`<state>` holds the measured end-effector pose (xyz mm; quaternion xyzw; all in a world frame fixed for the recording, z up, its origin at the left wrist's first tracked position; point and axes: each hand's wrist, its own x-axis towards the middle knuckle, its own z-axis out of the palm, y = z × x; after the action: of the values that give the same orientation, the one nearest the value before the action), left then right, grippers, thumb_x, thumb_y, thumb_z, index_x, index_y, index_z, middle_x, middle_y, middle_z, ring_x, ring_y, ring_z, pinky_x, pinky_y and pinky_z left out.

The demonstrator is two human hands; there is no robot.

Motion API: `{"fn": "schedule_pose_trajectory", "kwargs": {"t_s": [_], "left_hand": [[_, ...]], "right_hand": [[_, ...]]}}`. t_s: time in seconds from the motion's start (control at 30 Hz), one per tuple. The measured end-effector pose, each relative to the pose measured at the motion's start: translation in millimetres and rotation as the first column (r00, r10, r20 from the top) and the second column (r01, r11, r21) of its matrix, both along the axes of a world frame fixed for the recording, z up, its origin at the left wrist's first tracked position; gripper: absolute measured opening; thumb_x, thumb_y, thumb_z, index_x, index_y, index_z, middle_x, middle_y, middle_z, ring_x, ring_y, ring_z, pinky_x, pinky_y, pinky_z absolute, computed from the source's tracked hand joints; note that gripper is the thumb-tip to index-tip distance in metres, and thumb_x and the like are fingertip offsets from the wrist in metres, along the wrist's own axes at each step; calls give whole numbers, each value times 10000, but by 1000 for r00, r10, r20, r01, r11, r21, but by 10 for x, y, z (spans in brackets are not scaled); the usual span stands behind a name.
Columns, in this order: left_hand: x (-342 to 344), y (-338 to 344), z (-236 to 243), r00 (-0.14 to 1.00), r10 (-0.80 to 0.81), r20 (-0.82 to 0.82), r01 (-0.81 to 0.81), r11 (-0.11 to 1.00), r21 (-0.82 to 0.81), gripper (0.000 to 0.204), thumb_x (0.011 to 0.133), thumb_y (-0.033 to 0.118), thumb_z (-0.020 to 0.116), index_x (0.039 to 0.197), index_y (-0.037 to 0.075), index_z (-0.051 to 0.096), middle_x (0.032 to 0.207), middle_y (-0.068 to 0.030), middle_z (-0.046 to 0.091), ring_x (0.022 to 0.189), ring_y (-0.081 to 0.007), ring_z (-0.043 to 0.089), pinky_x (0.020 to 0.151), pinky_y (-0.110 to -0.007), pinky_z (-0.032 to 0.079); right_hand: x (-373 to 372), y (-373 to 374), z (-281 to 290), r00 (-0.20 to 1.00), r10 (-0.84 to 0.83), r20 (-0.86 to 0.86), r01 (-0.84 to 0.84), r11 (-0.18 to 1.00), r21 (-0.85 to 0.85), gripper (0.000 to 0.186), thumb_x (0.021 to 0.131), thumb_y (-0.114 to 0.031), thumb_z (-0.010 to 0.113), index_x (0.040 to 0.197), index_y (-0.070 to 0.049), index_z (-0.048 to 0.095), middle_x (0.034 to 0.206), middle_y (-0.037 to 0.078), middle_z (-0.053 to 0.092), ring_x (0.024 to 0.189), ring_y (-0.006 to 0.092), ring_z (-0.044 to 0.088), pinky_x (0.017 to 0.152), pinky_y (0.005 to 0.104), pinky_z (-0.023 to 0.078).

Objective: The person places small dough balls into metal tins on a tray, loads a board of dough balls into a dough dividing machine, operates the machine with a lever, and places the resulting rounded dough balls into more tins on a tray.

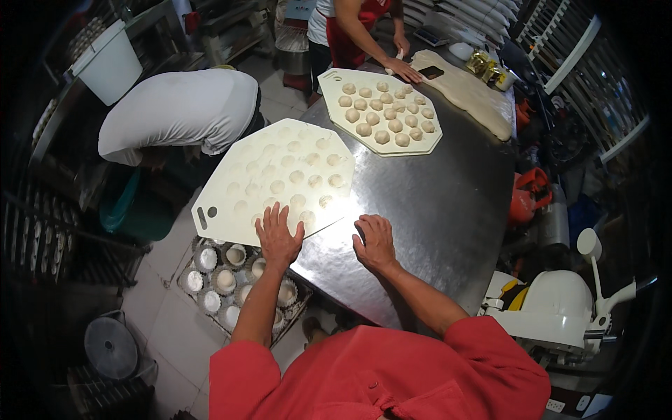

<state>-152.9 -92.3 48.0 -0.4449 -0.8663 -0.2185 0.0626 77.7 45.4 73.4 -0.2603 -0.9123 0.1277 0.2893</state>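
My left hand point(279, 236) lies with fingers spread on the near edge of a white, many-sided board point(234, 164). Pale round patches dot that board; whether they are flat dough rounds or floury marks I cannot tell. To its right, my right hand point(376, 243) rests on the steel table point(441, 203), fingers curled. A dark patch shows between its thumb and forefinger; whatever is under the palm, if anything, is hidden. Farther back stands a second white board point(332, 82) bearing several dough balls point(395, 125).
Below the left board is a tray of fluted cups point(225, 281), some holding pale dough. A long dough sheet point(465, 91) lies far right near a co-worker's hand point(404, 68). Another person in white point(185, 105) bends at left. A white machine point(553, 308) stands right, beyond it a red gas cylinder point(526, 199).
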Motion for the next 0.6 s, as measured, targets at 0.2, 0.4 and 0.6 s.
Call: {"fn": "schedule_pose_trajectory", "kwargs": {"t_s": [0.2,0.4,0.6], "left_hand": [[18,13,0,1000,-2,4,2,1000,-8,597,914,434,624,1392,83,547,1525,-122,443,1460,-316,327,1196,-570,206],[1,4,-15,999,0,-32,1,1000,4,600,907,433,635,1388,84,550,1513,-123,451,1456,-314,332,1194,-569,212],[16,14,-20,999,3,-36,-2,1000,6,595,901,426,644,1380,83,557,1505,-125,459,1447,-314,346,1189,-571,225]], "right_hand": [[23,6,-28,1000,-8,11,8,1000,9,343,809,-151,714,1121,-52,612,1209,114,572,1183,317,502,1055,495,357],[10,3,-49,1000,-6,14,6,1000,-23,337,816,-151,712,1122,-49,612,1227,118,567,1202,322,491,1072,506,344],[23,6,-53,1000,-3,14,4,999,-32,337,819,-146,709,1127,-48,614,1229,118,570,1205,323,491,1081,506,335]]}}
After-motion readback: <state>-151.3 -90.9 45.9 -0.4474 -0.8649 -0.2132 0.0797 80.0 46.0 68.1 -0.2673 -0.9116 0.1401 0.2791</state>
